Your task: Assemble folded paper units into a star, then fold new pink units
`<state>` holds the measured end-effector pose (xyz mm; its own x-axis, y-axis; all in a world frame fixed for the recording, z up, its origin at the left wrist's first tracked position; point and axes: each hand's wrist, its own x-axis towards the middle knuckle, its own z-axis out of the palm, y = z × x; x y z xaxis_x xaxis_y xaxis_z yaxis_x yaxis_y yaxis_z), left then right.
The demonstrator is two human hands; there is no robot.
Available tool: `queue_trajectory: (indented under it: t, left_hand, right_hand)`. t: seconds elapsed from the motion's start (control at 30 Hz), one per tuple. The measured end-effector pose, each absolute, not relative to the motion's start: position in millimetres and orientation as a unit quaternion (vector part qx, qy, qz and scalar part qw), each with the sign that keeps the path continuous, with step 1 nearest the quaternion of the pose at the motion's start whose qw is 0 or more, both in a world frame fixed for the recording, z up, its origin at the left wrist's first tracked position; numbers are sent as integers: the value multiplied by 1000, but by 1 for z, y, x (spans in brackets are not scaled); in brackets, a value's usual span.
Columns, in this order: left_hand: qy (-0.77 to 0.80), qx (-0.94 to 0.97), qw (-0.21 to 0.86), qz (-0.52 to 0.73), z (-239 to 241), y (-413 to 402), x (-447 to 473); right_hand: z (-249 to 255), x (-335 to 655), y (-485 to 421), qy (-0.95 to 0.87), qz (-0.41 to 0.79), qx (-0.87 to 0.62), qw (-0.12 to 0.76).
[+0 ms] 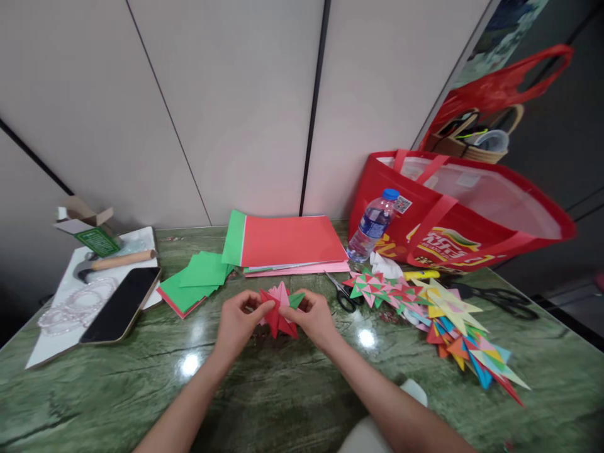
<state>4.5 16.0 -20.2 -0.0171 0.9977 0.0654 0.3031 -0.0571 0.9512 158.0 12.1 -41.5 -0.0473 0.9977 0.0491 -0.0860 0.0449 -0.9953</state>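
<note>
Both of my hands hold a folded paper star (279,309) of red, pink and green points, just above the green marble table (283,396). My left hand (239,326) pinches its left side with fingers closed. My right hand (315,319) grips its right side, fingers curled round a green point. A stack of red, green and pink paper sheets (285,242) lies just behind the star. Small green and red paper squares (195,281) sit to the left of it.
A row of finished multicoloured paper stars (434,314) lies at the right. Scissors (343,294) rest beside them, black scissors (500,299) farther right. A water bottle (372,225) leans on a red bag (462,214). A phone (121,305) and a hammer (113,262) lie at the left.
</note>
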Motion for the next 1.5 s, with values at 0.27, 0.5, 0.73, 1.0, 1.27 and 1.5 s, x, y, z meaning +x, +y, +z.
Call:
queue_trajectory:
  t: [0.27, 0.5, 0.73, 1.0, 1.27, 1.5]
  left_hand:
    - [508, 630, 423, 407, -9, 18, -6]
    - [503, 559, 519, 406, -7, 20, -7]
    - [487, 544, 553, 400, -3, 20, -10]
    - [477, 561, 562, 377, 4, 18, -10]
    - [480, 605, 521, 364, 4, 20, -13]
    - [486, 595, 543, 340, 0, 20, -12]
  right_hand:
    - [-44, 159, 12, -525, 536, -446, 489]
    - [-48, 158, 13, -480, 599, -413, 490]
    - [-46, 159, 14, -472, 596, -424, 493]
    - [-45, 159, 16, -508, 539, -450, 498]
    - [-44, 159, 15, -529, 516, -463, 490]
    - [-45, 158, 14, -550, 520, -444, 481]
